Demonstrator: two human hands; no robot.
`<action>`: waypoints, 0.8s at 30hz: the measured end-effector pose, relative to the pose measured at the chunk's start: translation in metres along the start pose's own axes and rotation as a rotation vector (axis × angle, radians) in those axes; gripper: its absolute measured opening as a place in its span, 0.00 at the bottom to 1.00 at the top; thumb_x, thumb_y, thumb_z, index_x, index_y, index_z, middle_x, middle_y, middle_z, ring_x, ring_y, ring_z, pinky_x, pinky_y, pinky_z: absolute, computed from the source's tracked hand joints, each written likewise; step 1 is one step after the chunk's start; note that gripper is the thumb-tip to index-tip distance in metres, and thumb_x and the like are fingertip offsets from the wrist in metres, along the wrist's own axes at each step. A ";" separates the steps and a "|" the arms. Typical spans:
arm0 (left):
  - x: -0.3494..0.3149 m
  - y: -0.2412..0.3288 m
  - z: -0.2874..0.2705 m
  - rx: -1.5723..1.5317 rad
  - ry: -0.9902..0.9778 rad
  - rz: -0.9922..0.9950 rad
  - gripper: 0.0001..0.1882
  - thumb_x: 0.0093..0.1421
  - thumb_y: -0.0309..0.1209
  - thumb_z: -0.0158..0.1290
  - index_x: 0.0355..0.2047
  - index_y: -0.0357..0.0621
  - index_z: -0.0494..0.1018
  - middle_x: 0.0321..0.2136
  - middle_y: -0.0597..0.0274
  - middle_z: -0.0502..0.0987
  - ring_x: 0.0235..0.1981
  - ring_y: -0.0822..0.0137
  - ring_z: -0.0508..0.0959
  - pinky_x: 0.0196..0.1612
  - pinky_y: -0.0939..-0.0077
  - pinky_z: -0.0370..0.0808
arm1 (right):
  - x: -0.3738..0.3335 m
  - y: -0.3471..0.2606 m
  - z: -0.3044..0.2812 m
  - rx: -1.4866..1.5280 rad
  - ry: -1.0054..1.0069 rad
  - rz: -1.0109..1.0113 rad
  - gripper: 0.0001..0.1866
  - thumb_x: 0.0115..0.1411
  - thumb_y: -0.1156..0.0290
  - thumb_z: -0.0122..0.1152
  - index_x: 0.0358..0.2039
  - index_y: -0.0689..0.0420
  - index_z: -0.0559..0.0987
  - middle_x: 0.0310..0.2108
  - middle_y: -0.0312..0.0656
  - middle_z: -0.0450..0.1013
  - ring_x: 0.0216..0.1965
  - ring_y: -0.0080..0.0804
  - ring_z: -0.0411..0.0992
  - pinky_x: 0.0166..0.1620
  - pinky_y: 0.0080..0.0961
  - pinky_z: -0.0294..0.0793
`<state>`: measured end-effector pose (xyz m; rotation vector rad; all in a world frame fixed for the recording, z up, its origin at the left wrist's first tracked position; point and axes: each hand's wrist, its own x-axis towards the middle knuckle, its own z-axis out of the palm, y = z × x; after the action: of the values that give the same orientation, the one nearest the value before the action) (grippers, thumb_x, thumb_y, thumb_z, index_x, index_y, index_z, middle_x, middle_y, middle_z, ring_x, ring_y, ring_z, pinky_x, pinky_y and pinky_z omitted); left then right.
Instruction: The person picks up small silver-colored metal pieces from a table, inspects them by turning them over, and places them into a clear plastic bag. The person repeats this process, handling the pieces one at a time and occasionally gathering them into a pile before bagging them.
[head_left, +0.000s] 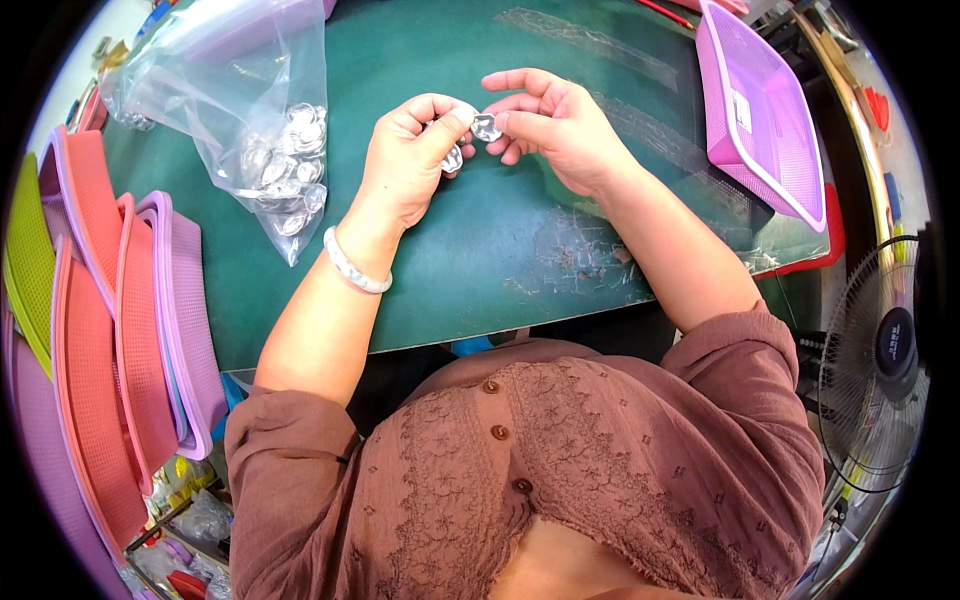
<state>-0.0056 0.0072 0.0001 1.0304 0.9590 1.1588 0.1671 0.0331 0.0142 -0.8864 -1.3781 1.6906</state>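
Over the table, my left hand [405,155] is closed, with a small shiny silver piece [452,158] showing beneath its thumb. A second small silver piece [486,127], rounded with a wavy surface, sits between the fingertips of both hands. The thumb of my right hand [565,125] is against this second piece, its index finger stretched out above. The fingers behind the pieces are partly hidden. Left of my hands lies a clear plastic bag [255,80] containing many similar silver pieces [290,165].
The dark green table [450,270] has a scuffed, taped surface. A purple plastic basket [715,100] stands at the right edge. Stacked pink baskets [85,370], purple ones and a green basket [28,260] crowd the left side. A fan [880,350] stands at the lower right.
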 end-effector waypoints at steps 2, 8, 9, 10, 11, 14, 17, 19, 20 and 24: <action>-0.001 0.000 0.001 0.005 0.000 -0.009 0.05 0.57 0.30 0.51 0.30 0.42 0.72 0.23 0.68 0.73 0.22 0.79 0.70 0.21 0.88 0.64 | 0.000 0.000 0.000 0.005 0.009 0.011 0.19 0.53 0.79 0.53 0.47 0.65 0.66 0.32 0.42 0.73 0.28 0.22 0.71 0.29 0.16 0.72; 0.000 -0.002 0.001 0.011 0.005 -0.024 0.05 0.56 0.30 0.51 0.29 0.42 0.73 0.23 0.68 0.73 0.22 0.79 0.70 0.21 0.88 0.64 | 0.001 0.002 0.001 0.002 0.023 0.022 0.19 0.52 0.79 0.53 0.46 0.65 0.67 0.31 0.41 0.73 0.27 0.22 0.71 0.29 0.17 0.72; -0.001 -0.002 0.001 0.013 0.004 -0.026 0.05 0.56 0.30 0.52 0.29 0.42 0.73 0.23 0.68 0.73 0.22 0.79 0.70 0.21 0.88 0.64 | 0.001 0.002 0.001 0.000 0.024 0.027 0.19 0.52 0.79 0.53 0.46 0.65 0.67 0.31 0.41 0.73 0.27 0.22 0.71 0.29 0.17 0.72; -0.001 -0.002 0.001 0.016 0.003 -0.028 0.05 0.56 0.30 0.52 0.29 0.42 0.73 0.23 0.68 0.73 0.22 0.79 0.71 0.20 0.88 0.64 | 0.001 0.002 0.001 -0.003 0.025 0.033 0.19 0.53 0.79 0.53 0.46 0.65 0.67 0.31 0.42 0.73 0.27 0.22 0.71 0.29 0.17 0.72; -0.001 -0.001 0.001 0.018 0.003 -0.030 0.05 0.56 0.30 0.52 0.29 0.42 0.73 0.23 0.68 0.73 0.22 0.79 0.71 0.20 0.88 0.64 | 0.001 0.001 0.001 -0.007 0.025 0.038 0.19 0.53 0.79 0.53 0.46 0.65 0.67 0.31 0.42 0.73 0.27 0.22 0.71 0.28 0.17 0.72; -0.001 -0.001 0.002 0.024 0.009 -0.034 0.05 0.56 0.30 0.52 0.29 0.42 0.73 0.23 0.68 0.73 0.22 0.79 0.71 0.20 0.88 0.64 | 0.001 0.002 0.001 -0.008 0.019 0.035 0.19 0.53 0.79 0.52 0.46 0.65 0.67 0.31 0.42 0.72 0.27 0.22 0.71 0.28 0.17 0.72; -0.001 -0.001 0.002 0.038 0.013 -0.028 0.05 0.56 0.30 0.52 0.30 0.42 0.73 0.23 0.69 0.73 0.22 0.79 0.71 0.21 0.89 0.64 | 0.000 0.001 0.001 -0.015 0.014 0.039 0.19 0.53 0.79 0.52 0.47 0.65 0.67 0.31 0.41 0.72 0.27 0.23 0.71 0.29 0.17 0.73; -0.002 -0.001 0.002 0.084 0.006 0.011 0.05 0.56 0.30 0.51 0.30 0.42 0.73 0.23 0.69 0.74 0.22 0.79 0.71 0.22 0.89 0.64 | 0.001 0.001 0.001 -0.004 0.005 0.054 0.18 0.53 0.78 0.52 0.46 0.65 0.67 0.31 0.41 0.72 0.27 0.23 0.71 0.29 0.17 0.73; -0.002 -0.002 0.003 0.107 0.001 0.031 0.05 0.57 0.30 0.51 0.30 0.41 0.73 0.23 0.69 0.74 0.22 0.79 0.71 0.23 0.89 0.65 | 0.001 0.002 0.001 0.001 0.001 0.061 0.18 0.54 0.77 0.52 0.46 0.64 0.67 0.31 0.40 0.72 0.27 0.23 0.71 0.29 0.17 0.73; -0.001 -0.004 0.004 0.162 -0.005 0.115 0.06 0.57 0.29 0.51 0.30 0.40 0.73 0.23 0.69 0.73 0.23 0.79 0.70 0.26 0.88 0.66 | 0.001 0.002 0.000 0.000 -0.009 0.076 0.18 0.54 0.76 0.54 0.47 0.64 0.67 0.31 0.39 0.71 0.28 0.22 0.71 0.28 0.17 0.73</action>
<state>-0.0008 0.0051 -0.0030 1.2314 1.0134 1.1863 0.1660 0.0339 0.0121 -0.9433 -1.3658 1.7531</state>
